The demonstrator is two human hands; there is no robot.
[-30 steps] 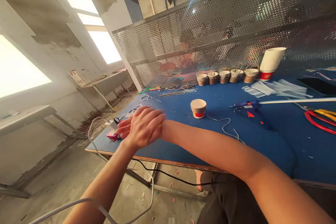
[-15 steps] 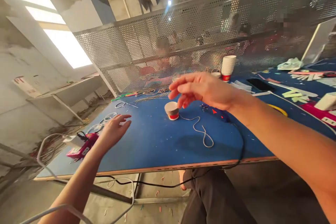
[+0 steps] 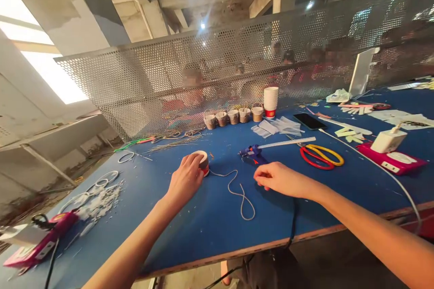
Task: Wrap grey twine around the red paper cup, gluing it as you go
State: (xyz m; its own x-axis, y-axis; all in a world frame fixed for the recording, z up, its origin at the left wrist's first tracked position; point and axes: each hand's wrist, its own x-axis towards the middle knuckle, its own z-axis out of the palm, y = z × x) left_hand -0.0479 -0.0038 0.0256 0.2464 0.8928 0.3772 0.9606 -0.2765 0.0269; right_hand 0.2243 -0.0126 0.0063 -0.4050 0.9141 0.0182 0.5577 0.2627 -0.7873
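My left hand [image 3: 186, 179] rests on a small paper cup [image 3: 204, 160] with a red band on the blue table [image 3: 190, 230], its fingers curled round the cup's near side. A pale cord [image 3: 238, 189] trails from the cup across the table in loops. My right hand [image 3: 280, 179] hovers low over the table just in front of a blue glue gun [image 3: 252, 154], its fingers bent downward and loosely together, with nothing visible in them.
Red and yellow scissors [image 3: 320, 156], a phone [image 3: 309, 121], a stack of white cups [image 3: 270, 101] and a row of small wrapped cups [image 3: 233, 116] lie farther back. A pink power strip [image 3: 395, 161] sits right, another [image 3: 37, 244] left. A perforated metal screen [image 3: 169, 76] closes the far edge.
The view has swung right. My left hand moved from the table's left side onto the paper cup. My right hand dropped from above the cup down near the glue gun.
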